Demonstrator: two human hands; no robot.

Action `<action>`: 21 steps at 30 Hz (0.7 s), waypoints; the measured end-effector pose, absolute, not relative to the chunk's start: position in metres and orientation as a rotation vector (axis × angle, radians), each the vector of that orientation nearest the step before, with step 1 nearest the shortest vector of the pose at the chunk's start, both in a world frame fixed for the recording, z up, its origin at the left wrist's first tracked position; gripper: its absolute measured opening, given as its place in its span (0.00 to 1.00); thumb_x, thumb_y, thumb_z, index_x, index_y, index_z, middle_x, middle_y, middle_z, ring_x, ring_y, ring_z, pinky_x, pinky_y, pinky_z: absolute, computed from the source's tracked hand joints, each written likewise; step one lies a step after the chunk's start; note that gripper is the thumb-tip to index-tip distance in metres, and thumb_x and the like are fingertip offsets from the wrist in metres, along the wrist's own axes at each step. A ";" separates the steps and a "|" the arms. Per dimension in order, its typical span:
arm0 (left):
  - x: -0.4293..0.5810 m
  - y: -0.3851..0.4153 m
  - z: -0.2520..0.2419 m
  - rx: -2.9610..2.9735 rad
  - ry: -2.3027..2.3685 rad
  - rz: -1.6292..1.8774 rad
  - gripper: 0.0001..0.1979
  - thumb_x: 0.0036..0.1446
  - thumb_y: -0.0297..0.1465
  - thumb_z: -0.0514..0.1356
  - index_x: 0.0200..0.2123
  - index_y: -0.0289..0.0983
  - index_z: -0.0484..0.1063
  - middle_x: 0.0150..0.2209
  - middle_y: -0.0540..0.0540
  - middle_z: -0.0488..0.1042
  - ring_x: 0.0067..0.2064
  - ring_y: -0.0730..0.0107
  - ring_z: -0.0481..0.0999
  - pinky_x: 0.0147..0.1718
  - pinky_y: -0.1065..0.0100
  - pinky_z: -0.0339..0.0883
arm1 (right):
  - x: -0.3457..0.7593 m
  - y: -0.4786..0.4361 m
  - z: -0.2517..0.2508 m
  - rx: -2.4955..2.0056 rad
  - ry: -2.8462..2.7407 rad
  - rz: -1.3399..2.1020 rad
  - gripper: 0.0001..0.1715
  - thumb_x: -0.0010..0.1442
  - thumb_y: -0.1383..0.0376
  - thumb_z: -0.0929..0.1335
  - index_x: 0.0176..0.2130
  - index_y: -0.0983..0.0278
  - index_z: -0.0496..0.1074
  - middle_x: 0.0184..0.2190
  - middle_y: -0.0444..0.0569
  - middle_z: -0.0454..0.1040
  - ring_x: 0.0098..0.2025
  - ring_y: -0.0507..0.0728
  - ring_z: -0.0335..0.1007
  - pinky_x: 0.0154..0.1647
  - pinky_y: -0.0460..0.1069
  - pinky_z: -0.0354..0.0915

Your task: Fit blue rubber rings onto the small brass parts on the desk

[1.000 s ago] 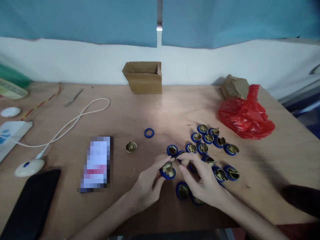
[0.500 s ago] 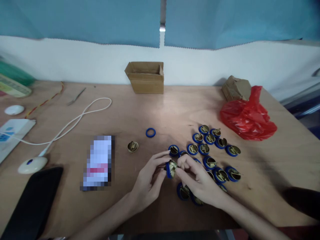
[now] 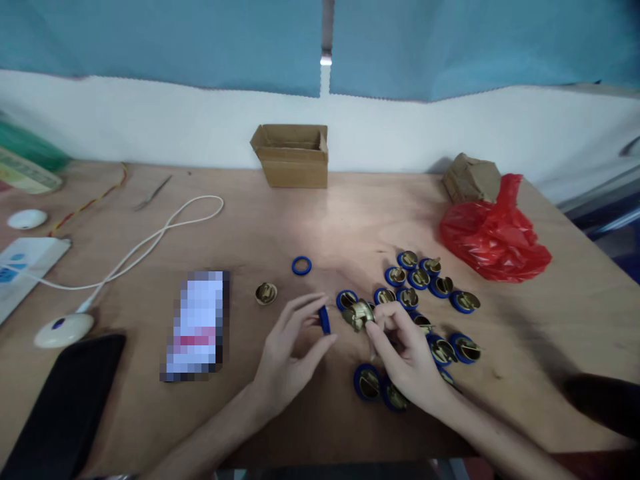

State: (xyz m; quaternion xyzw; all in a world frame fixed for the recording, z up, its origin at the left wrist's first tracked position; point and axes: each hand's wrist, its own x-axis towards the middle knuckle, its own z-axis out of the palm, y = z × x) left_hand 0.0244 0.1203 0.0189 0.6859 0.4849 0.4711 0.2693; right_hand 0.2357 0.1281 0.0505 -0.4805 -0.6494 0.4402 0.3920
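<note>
My left hand (image 3: 295,347) holds a blue ring (image 3: 325,320) on edge between its fingers and thumb. A brass-coloured round metal piece with a clip (image 3: 361,315) is pinched in my right hand (image 3: 407,353), apart from the ring. Around and under my right hand lie several similar metal pieces in blue rings (image 3: 442,350), clip side up. To the left of these, a metal clip piece without a blue ring (image 3: 266,293) rests on the table. A second blue ring (image 3: 301,265) lies flat beyond my left hand.
A cardboard box (image 3: 295,167) stands at the back against the wall. On the right are a red plastic bag (image 3: 495,233) and a brown paper package (image 3: 470,177). At left lie a phone (image 3: 197,327), a black case-like object (image 3: 65,400), a white cable (image 3: 160,233) and tweezers (image 3: 154,193).
The metal clip piece and the blue ring were together between my hands and are now apart. My right hand carries the metal piece rightward; the ring stays in my left hand.
</note>
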 end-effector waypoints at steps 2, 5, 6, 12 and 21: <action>0.012 0.131 0.024 2.046 1.499 1.294 0.24 0.63 0.27 0.65 0.60 0.43 0.68 0.55 0.42 0.71 0.55 0.61 0.76 0.54 0.60 0.76 | 0.236 0.128 0.050 -1.243 -1.612 1.094 0.08 0.73 0.62 0.63 0.38 0.59 0.63 0.27 0.39 0.60 0.27 0.51 0.60 0.28 0.47 0.59; -0.009 0.147 0.028 2.191 1.722 1.281 0.25 0.63 0.29 0.65 0.62 0.44 0.67 0.51 0.42 0.73 0.50 0.60 0.78 0.51 0.58 0.76 | 0.236 0.129 0.051 -1.236 -1.636 1.090 0.08 0.72 0.62 0.63 0.38 0.59 0.63 0.26 0.39 0.61 0.26 0.51 0.61 0.27 0.47 0.60; -0.015 0.151 0.029 2.190 1.780 1.253 0.26 0.63 0.31 0.65 0.63 0.43 0.66 0.51 0.42 0.74 0.49 0.59 0.79 0.50 0.58 0.76 | 0.235 0.129 0.051 -1.227 -1.651 1.089 0.08 0.72 0.62 0.63 0.37 0.59 0.62 0.26 0.39 0.61 0.26 0.51 0.61 0.27 0.47 0.60; -0.027 0.169 0.036 2.143 1.882 1.025 0.26 0.63 0.35 0.64 0.63 0.39 0.65 0.54 0.40 0.77 0.53 0.52 0.79 0.52 0.53 0.74 | 0.233 0.129 0.054 -1.198 -1.706 1.062 0.09 0.71 0.64 0.63 0.36 0.59 0.62 0.26 0.39 0.61 0.25 0.51 0.61 0.26 0.46 0.61; -0.006 0.210 0.025 2.210 1.819 0.798 0.18 0.62 0.27 0.61 0.55 0.35 0.69 0.51 0.36 0.79 0.52 0.48 0.79 0.50 0.52 0.74 | 0.234 0.127 0.053 -1.203 -1.782 0.974 0.08 0.71 0.64 0.63 0.37 0.59 0.62 0.25 0.39 0.61 0.26 0.51 0.60 0.26 0.46 0.58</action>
